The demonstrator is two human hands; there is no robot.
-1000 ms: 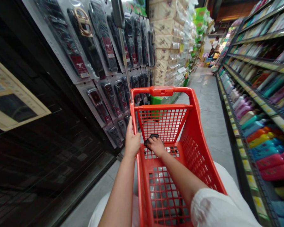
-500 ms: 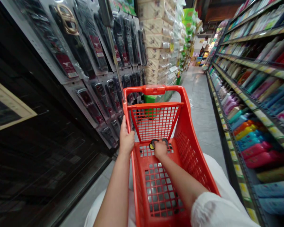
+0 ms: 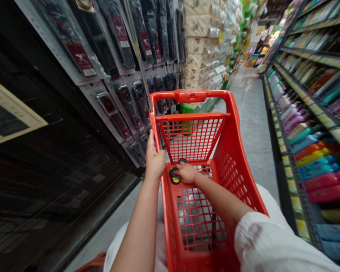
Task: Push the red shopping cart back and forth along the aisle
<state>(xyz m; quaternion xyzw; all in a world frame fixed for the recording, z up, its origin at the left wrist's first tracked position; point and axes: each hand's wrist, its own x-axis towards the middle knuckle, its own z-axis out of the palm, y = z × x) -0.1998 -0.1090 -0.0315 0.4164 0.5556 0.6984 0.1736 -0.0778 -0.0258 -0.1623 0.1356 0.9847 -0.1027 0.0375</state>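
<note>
A red plastic shopping cart [image 3: 245,166] with grid panels stands in front of me. My left hand [image 3: 155,158] is wrapped round its left rim, thumb on the inner side. Inside the basket, at the left of its far end, my right hand [image 3: 187,173] has its fingers closed on a small black rounded item with a yellow patch [image 3: 175,176]. Its exact kind is unclear, and my fingers cover part of it. Just beyond my fingers a black loop [image 3: 183,161] shows; I cannot tell whether it belongs to the same item.
A thin pole [image 3: 140,60] rises from the cart's left corner. Packaged belts [image 3: 124,41] hang at the left, beside stacked beige packs [image 3: 200,49]. Shelves of bottles [image 3: 314,151] line the right. A tiled aisle [image 3: 248,113] runs ahead, with a person [image 3: 264,37] far off.
My right hand has moved left across the basket floor with the black item, towards the left wall. My left hand keeps its hold on the rim. The view has shifted slightly.
</note>
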